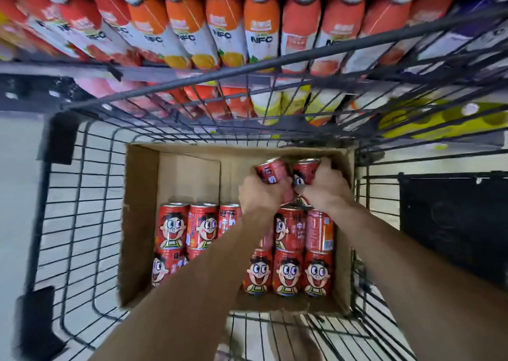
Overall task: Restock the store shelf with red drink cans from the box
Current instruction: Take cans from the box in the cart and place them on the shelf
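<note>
left arm: I see it stretched forward, bare forearm | left hand (259, 193): fingers curled, gripping one red can (270, 171) | right arm: stretched forward too | right hand (325, 188): fingers curled around second can (305, 172) | hands: close side by side

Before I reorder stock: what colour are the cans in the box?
Red, with a cartoon face; cans in box, head view.

Your left hand (258, 193): bare, no glove, ring or watch showing | your right hand (324, 187): bare, likewise unadorned | your forearms: bare from wrist to the frame's lower edge, no sleeve or cuff in view
</note>
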Demonstrator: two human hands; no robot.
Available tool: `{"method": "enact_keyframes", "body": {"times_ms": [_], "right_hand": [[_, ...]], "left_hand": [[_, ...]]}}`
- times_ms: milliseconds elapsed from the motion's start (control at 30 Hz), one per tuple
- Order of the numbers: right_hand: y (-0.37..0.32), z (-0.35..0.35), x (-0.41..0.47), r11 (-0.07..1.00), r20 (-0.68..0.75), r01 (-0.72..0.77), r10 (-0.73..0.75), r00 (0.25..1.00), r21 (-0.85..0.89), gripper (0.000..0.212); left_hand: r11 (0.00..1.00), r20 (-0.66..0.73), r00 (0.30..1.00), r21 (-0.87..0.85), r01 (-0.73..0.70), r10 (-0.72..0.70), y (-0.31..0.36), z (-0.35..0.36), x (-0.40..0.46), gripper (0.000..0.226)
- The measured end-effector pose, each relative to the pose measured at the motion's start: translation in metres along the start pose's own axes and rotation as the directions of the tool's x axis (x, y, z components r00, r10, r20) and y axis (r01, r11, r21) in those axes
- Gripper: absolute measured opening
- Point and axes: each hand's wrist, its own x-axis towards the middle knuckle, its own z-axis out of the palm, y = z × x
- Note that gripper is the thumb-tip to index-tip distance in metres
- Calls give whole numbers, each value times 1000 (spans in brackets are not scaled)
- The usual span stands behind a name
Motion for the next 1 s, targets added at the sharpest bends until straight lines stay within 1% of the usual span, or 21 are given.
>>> {"method": "enact_keyframes", "body": {"times_ms": [67, 133, 200, 267, 367, 500, 633, 733, 833, 900, 1000], "right_hand": [[-6, -1, -17, 998, -38, 50, -48, 998, 47, 73], [-15, -2, -37, 992, -69, 85, -79, 995, 91, 76], [-25, -1, -62, 985, -80, 126, -117, 990, 118, 76], [-37, 4, -87, 975, -91, 161, -148, 985, 153, 71], [-63, 16, -129, 965, -113, 218, -202, 973, 145, 68], [-104, 34, -193, 935, -139, 318, -298, 944, 160, 68], [-148, 47, -272, 890, -173, 436, -412, 895, 131, 81], [-179, 51, -334, 840, -193, 523, -494, 848, 147, 73], [-208, 56, -393, 791, -230, 599, -564, 793, 128, 72], [-229, 61, -432, 749, -266, 652, -609, 748, 119, 80], [-262, 70, -484, 699, -285, 707, -660, 695, 107, 80]], "left_hand": [[1000, -2, 1000, -15, -20, 20, 0, -17, -8, 50], [998, -3, 999, -41, -44, 44, -4, -38, -19, 50], [995, -32, 996, -40, -90, 88, -10, -64, -32, 58], [992, -65, 990, -14, -126, 124, -22, -93, -45, 68], [980, -120, 975, -38, -194, 189, -42, -141, -68, 63], [967, -200, 950, -46, -252, 239, -72, -213, -102, 67], [936, -279, 921, -150, -319, 270, -109, -295, -140, 58], [911, -305, 907, -202, -360, 291, -138, -357, -163, 52], [881, -357, 883, -248, -403, 304, -160, -418, -190, 54], [850, -409, 851, -265, -456, 330, -170, -456, -209, 57], [807, -466, 802, -263, -529, 373, -177, -511, -236, 64]]}}
